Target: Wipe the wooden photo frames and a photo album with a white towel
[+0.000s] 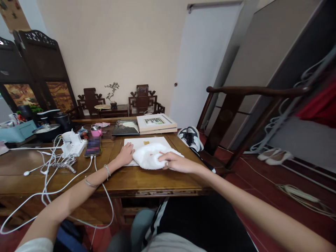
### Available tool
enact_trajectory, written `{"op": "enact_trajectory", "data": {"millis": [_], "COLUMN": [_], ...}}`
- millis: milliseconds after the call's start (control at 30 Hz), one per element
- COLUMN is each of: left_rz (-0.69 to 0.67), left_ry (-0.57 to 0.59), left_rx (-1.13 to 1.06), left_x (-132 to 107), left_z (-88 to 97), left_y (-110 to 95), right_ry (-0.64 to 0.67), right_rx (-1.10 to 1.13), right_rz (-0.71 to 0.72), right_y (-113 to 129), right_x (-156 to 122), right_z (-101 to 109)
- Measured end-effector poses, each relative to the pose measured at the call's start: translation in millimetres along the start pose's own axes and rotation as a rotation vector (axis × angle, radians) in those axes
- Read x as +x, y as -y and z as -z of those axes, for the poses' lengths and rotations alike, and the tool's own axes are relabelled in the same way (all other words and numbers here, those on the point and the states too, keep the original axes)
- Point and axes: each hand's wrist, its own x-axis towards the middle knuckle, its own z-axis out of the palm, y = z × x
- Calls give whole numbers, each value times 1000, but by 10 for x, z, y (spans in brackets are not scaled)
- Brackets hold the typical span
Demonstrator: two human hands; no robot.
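A fluffy white cloth (147, 156) lies bunched on a flat white board or book (132, 141) near the table's front edge. My right hand (172, 161) grips the cloth at its right side, fingers closed into it. My left hand (126, 154) rests flat on the left edge of the white board, fingers stretched out, just beside the cloth. A small golden-brown mark (146, 142) shows on the board behind the cloth. The cloth hides much of the board's right and front parts.
Behind the board lie a dark book (126, 128) and a thick cream book (156, 123). A phone (92, 147), a power strip (73, 143), tangled white cables and a pink cup (96, 130) are at left. A wooden chair (223, 119) with sneakers (190, 137) stands right.
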Motion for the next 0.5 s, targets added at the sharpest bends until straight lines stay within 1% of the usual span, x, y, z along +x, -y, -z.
{"op": "enact_trajectory", "data": {"millis": [67, 100, 167, 233, 333, 400, 467, 500], "left_rz": [34, 42, 43, 38, 25, 5, -11, -12], "left_ry": [16, 21, 23, 23, 9, -13, -26, -26], "left_rx": [11, 17, 23, 21, 9, -1, -5, -4], "left_x": [7, 12, 23, 32, 44, 50, 53, 53], "left_z": [-6, -7, -7, -9, -19, -25, -24, -20], "left_y": [-2, -3, -1, 10, 38, 49, 46, 39], "right_ry": [2, -25, -104, -178, -237, -245, -224, -199], "right_rx": [32, -7, -156, -297, -385, -443, -496, -526], "right_rz": [-19, -38, -95, -154, -212, -242, -248, -231], "right_y": [-113, -179, -309, -411, -457, -398, -268, -182], "right_x": [25, 68, 207, 397, 702, 841, 865, 825], "right_z": [161, 231, 334, 376, 324, 218, 74, -2]}}
